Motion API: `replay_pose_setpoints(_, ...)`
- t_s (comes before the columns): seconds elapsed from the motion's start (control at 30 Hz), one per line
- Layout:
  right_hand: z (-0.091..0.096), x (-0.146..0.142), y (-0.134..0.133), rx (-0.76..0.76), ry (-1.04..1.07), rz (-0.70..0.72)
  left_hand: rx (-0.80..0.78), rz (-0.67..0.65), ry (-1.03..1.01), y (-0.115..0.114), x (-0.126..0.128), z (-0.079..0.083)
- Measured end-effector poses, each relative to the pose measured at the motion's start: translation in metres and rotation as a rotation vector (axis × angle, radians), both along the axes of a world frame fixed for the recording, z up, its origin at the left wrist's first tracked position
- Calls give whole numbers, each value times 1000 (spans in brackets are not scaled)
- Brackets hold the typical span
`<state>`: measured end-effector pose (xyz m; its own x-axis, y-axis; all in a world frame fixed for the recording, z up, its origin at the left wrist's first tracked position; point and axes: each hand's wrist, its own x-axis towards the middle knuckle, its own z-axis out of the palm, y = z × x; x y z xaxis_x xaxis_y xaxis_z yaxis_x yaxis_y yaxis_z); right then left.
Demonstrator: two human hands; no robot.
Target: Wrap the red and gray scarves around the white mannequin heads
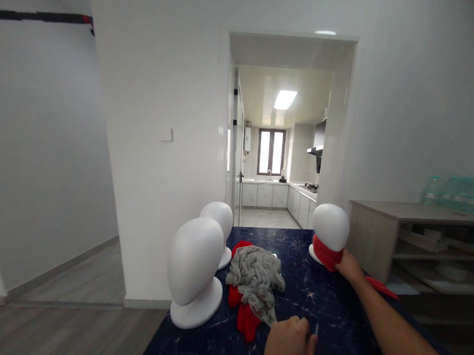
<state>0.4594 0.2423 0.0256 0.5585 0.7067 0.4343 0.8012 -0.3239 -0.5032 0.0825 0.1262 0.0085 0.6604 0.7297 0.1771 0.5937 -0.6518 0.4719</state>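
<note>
A white mannequin head stands at the far right of the table, with a red scarf wrapped around its neck. My right hand is closed on the scarf at the neck's right side. A red end of cloth shows beyond my right forearm. My left hand is closed low in front, near the tapering end of a crumpled grey scarf; whatever its fingers hold is hidden. Under the grey scarf lies a bright red cloth.
Two more white mannequin heads, a near one and a farther one, stand at the left of the dark blue marbled table. A wooden shelf unit with plastic bottles on top is at right. A doorway opens onto a kitchen.
</note>
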Motion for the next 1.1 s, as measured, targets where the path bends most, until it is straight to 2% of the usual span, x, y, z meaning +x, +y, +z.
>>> replay_pose_setpoints(0.2,16,-20,-27,-105,-50,49,-14,31,-129,1,-3,-2)
replay_pose_setpoints(0.3,25,-38,-55,-130,-42,124,-9,74,-295,8,-4,-6)
replay_pose_setpoints(0.4,27,-63,-94,-145,-19,236,-16,97,-433,20,-3,-11)
replay_pose_setpoints(0.53,23,-104,-147,-114,48,418,-21,12,-520,29,1,-10)
replay_pose_setpoints(0.67,18,-131,-178,30,257,647,-70,-146,-508,25,6,-5)
replay_pose_setpoints(0.9,3,-131,-202,86,397,660,-32,-50,-297,26,11,-11)
replay_pose_setpoints(1.0,-7,-126,-226,69,272,571,-31,-65,-321,24,10,-9)
replay_pose_setpoints(1.1,-19,-133,-256,19,177,524,-31,-76,-363,17,10,-4)
